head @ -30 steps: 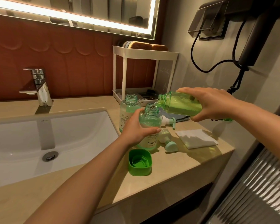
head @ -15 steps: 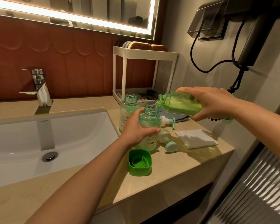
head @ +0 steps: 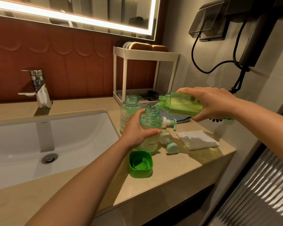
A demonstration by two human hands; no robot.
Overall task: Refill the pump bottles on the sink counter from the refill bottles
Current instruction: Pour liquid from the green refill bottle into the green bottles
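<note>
My right hand point(head: 212, 103) holds a green refill bottle point(head: 180, 104) tipped on its side, its open mouth just above the neck of a pale green pump bottle point(head: 151, 126). A thin stream of liquid runs from one into the other. My left hand point(head: 137, 129) grips that pump bottle, which stands on the beige counter point(head: 178, 162). Behind it a second pump bottle point(head: 129, 108) stands upright with its neck open. Two pump heads lie on the counter to the right, one point(head: 169, 123) behind and one point(head: 169, 142) in front. The green cap point(head: 140, 163) rests upside down near the front.
A white sink point(head: 55, 144) with a chrome tap point(head: 39, 90) fills the left. A white two-tier rack point(head: 144, 75) stands at the back. A folded white cloth point(head: 198, 140) lies at the right. A black hair dryer point(head: 255, 35) with its cord hangs on the right wall.
Hardly anything has moved: both hands hold their poses and the liquid keeps running into the pump bottle.
</note>
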